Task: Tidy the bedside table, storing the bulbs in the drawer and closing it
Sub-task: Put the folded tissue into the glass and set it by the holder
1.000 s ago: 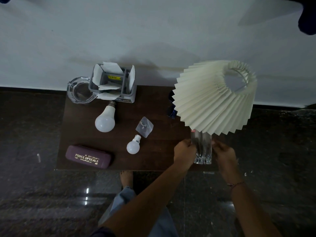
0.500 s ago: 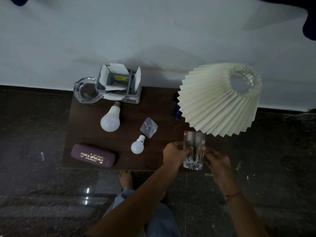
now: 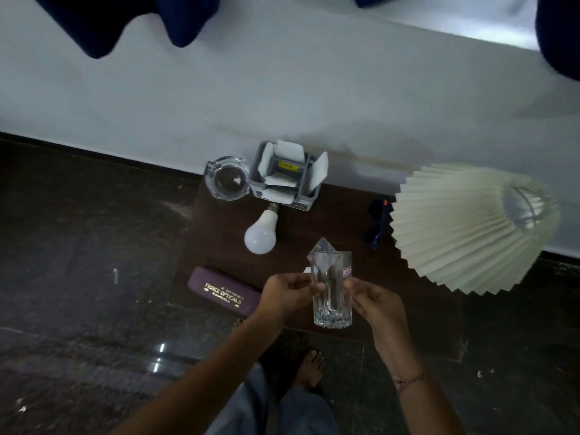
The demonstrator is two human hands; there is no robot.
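A tall clear glass tumbler [image 3: 332, 293] is held up over the front edge of the dark wooden bedside table [image 3: 329, 221]. My left hand [image 3: 287, 295] grips its left side and my right hand [image 3: 375, 304] its right side. A large white bulb [image 3: 262, 235] lies on the table's left part, base toward the wall. The small white bulb is hidden behind my left hand and the glass. A small clear plastic packet [image 3: 321, 252] shows just behind the glass rim. No drawer shows in this view.
A purple spectacle case [image 3: 224, 291] lies at the front left. A glass ashtray [image 3: 226, 182] and a grey organiser with white papers [image 3: 288, 175] stand at the back. A pleated cream lampshade [image 3: 464, 227] covers the right side, with blue sunglasses [image 3: 378, 226] beside it.
Both hands have lifted the glass from under the lampshade and carried it left toward the table's front middle. It now covers the small bulb. The view has shifted left and up.
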